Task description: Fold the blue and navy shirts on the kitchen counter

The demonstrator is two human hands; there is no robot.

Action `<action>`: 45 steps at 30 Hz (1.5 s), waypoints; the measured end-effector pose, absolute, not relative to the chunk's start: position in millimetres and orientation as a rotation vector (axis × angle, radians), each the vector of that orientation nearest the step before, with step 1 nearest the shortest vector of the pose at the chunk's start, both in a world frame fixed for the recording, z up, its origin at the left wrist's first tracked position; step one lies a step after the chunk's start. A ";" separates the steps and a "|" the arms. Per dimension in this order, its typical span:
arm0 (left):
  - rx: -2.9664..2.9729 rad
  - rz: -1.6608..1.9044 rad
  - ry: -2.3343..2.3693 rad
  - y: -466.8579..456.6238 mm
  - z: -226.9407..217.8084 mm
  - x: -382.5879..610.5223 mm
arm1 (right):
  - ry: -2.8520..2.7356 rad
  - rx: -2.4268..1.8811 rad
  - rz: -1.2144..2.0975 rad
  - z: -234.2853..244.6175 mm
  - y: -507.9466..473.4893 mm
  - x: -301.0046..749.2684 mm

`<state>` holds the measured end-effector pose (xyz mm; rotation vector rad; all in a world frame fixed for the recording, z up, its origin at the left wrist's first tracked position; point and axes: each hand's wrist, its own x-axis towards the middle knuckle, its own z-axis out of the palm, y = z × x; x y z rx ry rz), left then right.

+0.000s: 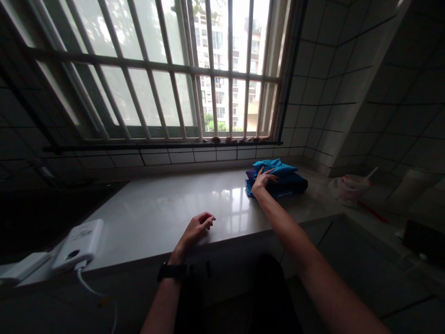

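Folded cloth stack [288,184] sits toward the far R of the desk [156,204], near the back wall: bright blue piece [278,165] on top, slightly rumpled, dark navy one [288,184] under it, a bit more blue showing at the L edge. R hand [265,178] is on the stack's L side, arm stretched out, fingers spread over the cloth; can't tell if any fabric's pinched. L hand [199,227] is by the desk's front edge, well apart from the stack, fingers loosely bent; can't tell if the tips meet. Dark watch [172,271] on L wrist.

R of the stack: plastic-wrapped cup [351,188] w/ a pale stick or straw poking up, red thin item [373,212] just beside it, then a dark object [424,241], too dim to ID. Far L: white box [79,241] w/ a cable [89,288] plugged in, 2nd white item [26,269] next to it, dark sink area [52,208] behind. Barred window [149,88] above, bldgs. [222,93] outside, tiled wall [313,106] around.
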<state>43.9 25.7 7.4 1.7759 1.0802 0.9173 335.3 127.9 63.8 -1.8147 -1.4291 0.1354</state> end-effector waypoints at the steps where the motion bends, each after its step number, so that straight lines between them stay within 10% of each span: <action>1: 1.783 0.902 1.086 25.4 7.8 44.5 | -1.356 -1.837 0.159 62.8 128.7 332.3; 23: 1.735 0.933 1.094 24.7 8.1 48.1 | -1.446 -2.715 -0.056 101.3 102.4 407.3; 45: 1.724 0.990 1.000 30.6 5.7 49.4 | -1.469 -1.773 -0.623 244.8 72.6 389.0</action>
